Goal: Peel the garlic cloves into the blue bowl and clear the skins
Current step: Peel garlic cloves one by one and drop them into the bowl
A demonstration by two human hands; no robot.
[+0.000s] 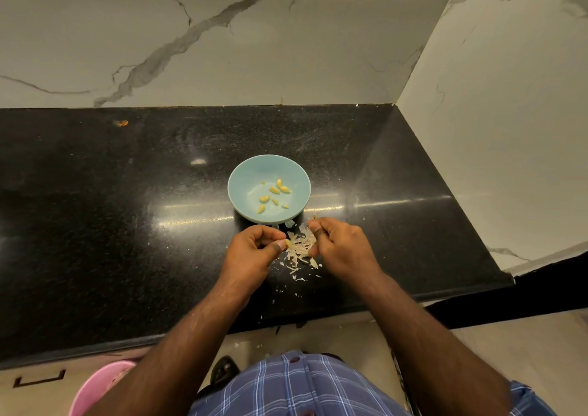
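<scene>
1. The blue bowl sits on the black counter, just beyond both hands, with several peeled garlic cloves lying in its bottom.
2. The left hand has its fingers curled, and thumb and fingertips pinch a small pale clove at the hand's inner edge.
3. The right hand is curled too, its fingertips closed on papery skin at the top of the pile; whether it holds only skin or also a piece of garlic, I cannot tell.
4. The pile of skins lies on the counter between and just in front of the hands, with loose flakes trailing toward the counter's front edge.
5. Judging from this, the peeling is in progress: some cloves are done, one is in hand, and the skins are not yet cleared.
6. Risks from here:
   - The clove is small and likely slippery (freshly bared garlic usually is), so a hard tug on the skin could pop it out of the pinch and onto the counter or floor.
   - The bowl is touching or nearly touching the skin pile, so flicked skin could land among the clean cloves.
   - The flakes are light; a quick sweep of the hand could push more of them over the edge, where a few already seem to lie on the floor.
   - A pink bin shows below the counter at the left, well apart from the pile, so carried skins may scatter on the way.
</scene>
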